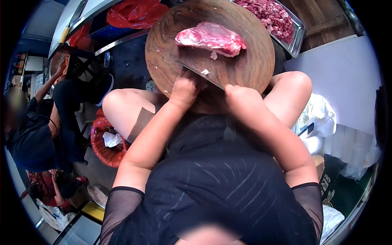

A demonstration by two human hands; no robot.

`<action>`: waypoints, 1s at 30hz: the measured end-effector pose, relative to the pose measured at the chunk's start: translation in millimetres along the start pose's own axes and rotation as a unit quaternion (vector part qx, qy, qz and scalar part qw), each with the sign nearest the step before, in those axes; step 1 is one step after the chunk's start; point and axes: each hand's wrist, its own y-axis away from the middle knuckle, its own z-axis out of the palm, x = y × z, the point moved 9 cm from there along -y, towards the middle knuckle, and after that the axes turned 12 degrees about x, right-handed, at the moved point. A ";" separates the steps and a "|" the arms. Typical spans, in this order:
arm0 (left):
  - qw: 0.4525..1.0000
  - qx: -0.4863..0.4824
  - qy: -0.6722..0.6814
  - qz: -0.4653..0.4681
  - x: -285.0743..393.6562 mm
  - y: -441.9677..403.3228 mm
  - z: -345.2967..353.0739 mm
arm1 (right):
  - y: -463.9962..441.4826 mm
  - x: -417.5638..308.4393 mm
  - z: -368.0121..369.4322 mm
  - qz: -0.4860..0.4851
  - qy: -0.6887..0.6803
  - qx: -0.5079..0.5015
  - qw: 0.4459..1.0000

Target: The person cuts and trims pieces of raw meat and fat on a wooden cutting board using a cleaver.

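Note:
A round wooden chopping block [163, 41] stands between the knees, with a raw piece of meat [211, 38] lying on its far half. My right hand [243, 98] is closed around the handle end of a knife [206, 77]. The blade slants up and left across the block's near half, apart from the meat. My left hand [183, 90] is closed beside the blade at the block's near edge. Its fingertips are in shadow, so what they hold, if anything, is hidden. Small meat scraps [205, 72] lie close to the blade.
A metal tray [300, 36] of cut meat [269, 18] is beyond the block at right. Red plastic [136, 13] lies at the far left. A red-lined bin [102, 143] stands by the left knee. At left, a person [32, 139] reaches toward a tray; another person sits behind.

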 end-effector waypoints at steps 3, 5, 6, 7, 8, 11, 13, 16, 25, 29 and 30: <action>0.998 -0.060 0.009 -0.024 -12.9 -0.8 5.3 | -32.3 -0.3 10.5 -0.020 -0.047 0.034 0.998; 0.993 -0.113 0.029 -0.037 -8.7 -1.3 3.8 | -50.1 9.4 10.1 0.006 -0.086 0.060 0.994; 0.994 -0.101 0.021 -0.041 -0.4 -6.2 -7.4 | -46.8 10.1 2.2 0.021 -0.092 0.083 0.992; 0.995 -0.092 0.015 -0.047 4.7 -6.3 -15.3 | -42.2 10.4 1.1 0.019 -0.091 0.084 0.992; 0.996 -0.066 -0.028 -0.056 0.6 0.1 -20.5 | -36.4 13.5 -4.5 0.016 -0.091 0.113 0.989; 0.998 -0.040 0.017 -0.044 9.5 1.6 -20.4 | -6.6 13.1 -18.2 0.010 -0.090 0.143 0.986; 0.999 -0.029 -0.006 -0.035 1.1 9.2 -13.3 | 10.9 10.0 -23.7 0.013 -0.093 0.108 0.990; 0.998 -0.036 -0.032 -0.043 2.4 9.2 -12.0 | 28.5 3.9 -31.4 -0.005 -0.063 0.100 0.993; 0.999 0.002 -0.023 0.038 9.0 10.8 -11.7 | 0.0 -12.7 1.4 0.012 -0.004 -0.023 1.000; 1.000 -0.002 -0.025 -0.006 9.8 6.8 -13.3 | -50.1 -14.1 20.6 -0.006 -0.044 -0.005 0.999; 0.999 0.004 -0.022 -0.030 11.7 2.0 -16.6 | -54.4 -9.8 13.7 -0.016 -0.062 0.048 0.997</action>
